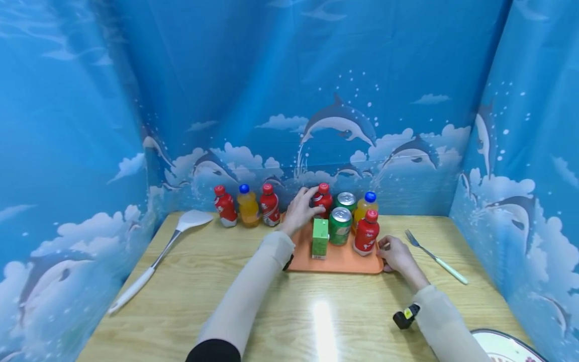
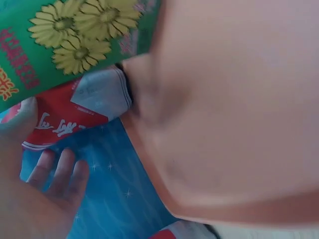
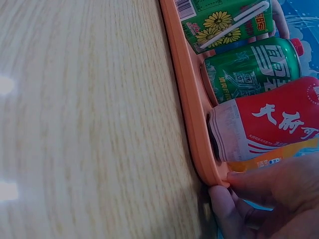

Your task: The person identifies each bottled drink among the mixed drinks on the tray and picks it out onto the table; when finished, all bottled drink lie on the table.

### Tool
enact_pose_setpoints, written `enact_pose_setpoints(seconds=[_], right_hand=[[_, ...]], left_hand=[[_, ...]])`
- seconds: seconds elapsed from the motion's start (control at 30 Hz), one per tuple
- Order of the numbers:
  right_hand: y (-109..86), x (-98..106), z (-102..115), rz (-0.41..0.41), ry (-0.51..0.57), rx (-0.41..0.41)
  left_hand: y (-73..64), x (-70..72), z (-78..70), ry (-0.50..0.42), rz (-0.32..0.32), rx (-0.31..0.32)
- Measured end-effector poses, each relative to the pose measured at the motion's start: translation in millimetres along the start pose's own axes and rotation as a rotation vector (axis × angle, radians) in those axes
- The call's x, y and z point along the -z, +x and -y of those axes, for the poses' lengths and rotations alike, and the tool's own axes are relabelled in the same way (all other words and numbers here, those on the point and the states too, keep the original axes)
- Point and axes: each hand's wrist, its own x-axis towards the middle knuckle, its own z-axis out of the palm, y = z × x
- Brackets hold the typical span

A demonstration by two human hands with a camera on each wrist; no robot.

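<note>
An orange tray (image 1: 339, 262) bears a green drink carton (image 1: 319, 239), two green cans (image 1: 340, 229), an orange drink bottle (image 1: 362, 207) and red bottles. At its back, my left hand (image 1: 298, 210) has its thumb and a finger about an upright red bottle (image 1: 323, 200); the left wrist view shows the thumb on that bottle (image 2: 75, 117) and the other fingers spread apart from it. My right hand (image 1: 398, 255) pinches the tray's front right corner, thumb above and fingers below, beside another red bottle (image 1: 366, 234). The left index finger is partly hidden.
Left of the tray stand two red bottles (image 1: 270, 206) with an orange drink bottle (image 1: 248, 207) between them. A white-headed turner (image 1: 154, 266) lies far left. To the right is a fork (image 1: 436, 259). A plate (image 1: 502, 342) shows at the lower right; blue curtains surround the table.
</note>
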Motion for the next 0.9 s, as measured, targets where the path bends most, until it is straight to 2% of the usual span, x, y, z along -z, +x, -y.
enact_pose_setpoints(seconds=[0.17, 0.3, 0.4, 0.7, 0.8, 0.9], right_hand=[[-0.2, 0, 0, 0.004, 0.003, 0.0], [0.3, 0, 1, 0.008, 0.006, 0.001], [1.0, 0, 1, 0.011, 0.003, 0.001], [1.7, 3, 2, 0.023, -0.011, -0.043], [2.4, 2, 3, 0.025, -0.018, -0.047], [2.1, 2, 3, 0.027, -0.02, -0.04]], left_hand=[[-1.4, 0.3, -2.1, -0.006, -0.004, -0.037], [-2.9, -0.1, -4.2, 0.038, -0.012, -0.076], [-4.2, 0.4, -5.9, 0.041, -0.032, -0.082], [-6.1, 9.6, -12.4, -0.124, -0.067, -0.089], [-6.9, 13.2, -14.6, -0.199, -0.077, -0.074], [-8.7, 16.9, -18.3, -0.312, -0.092, -0.031]])
